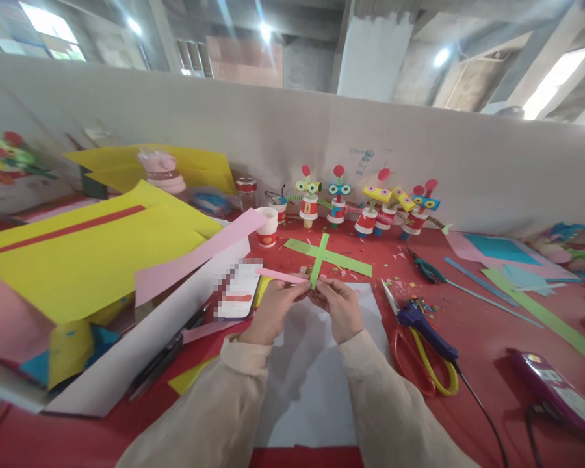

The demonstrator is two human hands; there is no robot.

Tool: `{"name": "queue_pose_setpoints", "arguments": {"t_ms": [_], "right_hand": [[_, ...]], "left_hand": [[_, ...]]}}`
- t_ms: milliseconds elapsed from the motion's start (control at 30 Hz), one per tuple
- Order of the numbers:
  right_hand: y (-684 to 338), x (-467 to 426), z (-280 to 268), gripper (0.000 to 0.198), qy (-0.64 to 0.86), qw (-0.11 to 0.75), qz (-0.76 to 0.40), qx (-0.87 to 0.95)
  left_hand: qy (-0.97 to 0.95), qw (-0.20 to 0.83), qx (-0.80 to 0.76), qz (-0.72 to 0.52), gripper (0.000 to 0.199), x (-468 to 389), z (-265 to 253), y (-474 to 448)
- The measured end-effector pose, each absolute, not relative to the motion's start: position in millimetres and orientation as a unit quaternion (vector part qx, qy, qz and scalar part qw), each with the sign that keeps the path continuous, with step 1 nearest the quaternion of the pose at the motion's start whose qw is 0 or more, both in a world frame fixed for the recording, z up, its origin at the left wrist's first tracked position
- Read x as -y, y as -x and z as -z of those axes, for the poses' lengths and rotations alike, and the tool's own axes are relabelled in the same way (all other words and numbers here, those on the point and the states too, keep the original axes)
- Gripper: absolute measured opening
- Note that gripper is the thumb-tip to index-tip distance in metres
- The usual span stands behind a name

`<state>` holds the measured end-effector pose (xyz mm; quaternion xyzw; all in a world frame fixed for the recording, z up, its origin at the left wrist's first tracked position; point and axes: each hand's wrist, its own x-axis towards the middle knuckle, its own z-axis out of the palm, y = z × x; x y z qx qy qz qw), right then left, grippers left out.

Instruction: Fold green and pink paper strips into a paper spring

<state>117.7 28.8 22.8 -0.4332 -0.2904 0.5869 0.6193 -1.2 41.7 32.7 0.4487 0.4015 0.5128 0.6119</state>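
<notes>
My left hand [272,311] is closed on a narrow pink paper strip [279,275], which points out to the left. Between the fingertips of my right hand [342,309] is the lower end of a light green paper strip [320,255] that stands up and away from me. The two strips' ends meet at my fingertips; whether they are joined is hidden. Behind them a wider green strip [353,263] lies flat on the red table. Beneath my hands is a white sheet [305,390].
Right of the sheet are scissors [400,354], a blue glue gun [426,331] with a cord, and pliers [425,268]. A phone [240,292], a paper cup [266,227] and yellow sheets [97,247] lie left. Several paper-cup figures [338,208] stand along the wall.
</notes>
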Motion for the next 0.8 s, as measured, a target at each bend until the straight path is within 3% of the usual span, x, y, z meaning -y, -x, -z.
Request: {"name": "queue_pose_setpoints", "arguments": {"t_ms": [200,533,800], "right_hand": [[-116,-29,-21,0.026,0.44,0.628,-0.564,0.308],[-113,-30,-18,0.027,0.446,0.646,-0.486,0.383],[-115,-29,-21,0.027,0.432,0.641,-0.49,0.403]], "left_hand": [[-0.415,0.64,-0.405,-0.504,0.027,-44,-29,1],[-0.42,0.631,-0.354,-0.547,0.008,-44,-24,-1],[-0.449,0.615,-0.391,-0.517,0.023,-45,-20,3]]}}
